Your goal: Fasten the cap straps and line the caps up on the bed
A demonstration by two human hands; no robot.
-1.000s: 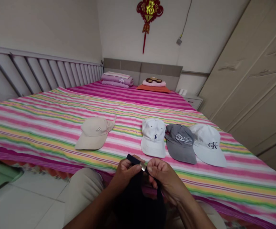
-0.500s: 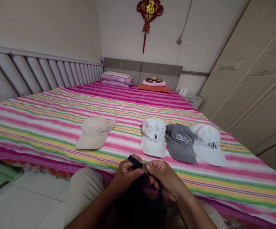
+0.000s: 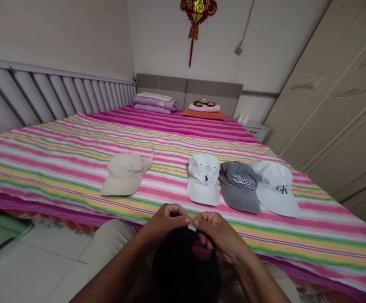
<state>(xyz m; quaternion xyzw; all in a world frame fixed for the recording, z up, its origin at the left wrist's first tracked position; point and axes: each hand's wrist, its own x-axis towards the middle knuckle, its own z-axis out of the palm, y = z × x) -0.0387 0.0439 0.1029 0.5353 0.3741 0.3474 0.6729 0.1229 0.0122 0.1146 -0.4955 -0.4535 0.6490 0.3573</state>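
Note:
A black baseball cap [image 3: 185, 269] is held over my lap, its back opening and strap facing up. My left hand [image 3: 168, 221] pinches the strap from the left. From the other side, my right hand [image 3: 216, 231] grips the strap too, thumb and fingers pressed together. Between the two thumbs shows a small pale buckle [image 3: 192, 227]. On the bed ahead lie a beige cap [image 3: 124, 174], a white cap with a small dark emblem [image 3: 203, 181], a grey cap with lettering [image 3: 240, 187] and a white cap marked CK [image 3: 277, 189].
A striped sheet [image 3: 75, 151] covers the bed, with folded purple bedding [image 3: 154, 103] and a pink-and-orange stack [image 3: 204, 108] by the headboard. A green stool [image 3: 7, 233] stands on the tiled floor at left; a wardrobe [image 3: 337, 113] is at right.
My left hand has turned over the strap; the dark strap end that stuck up beside it is mostly hidden now. The buckle shows pale. The caps on the bed stay put.

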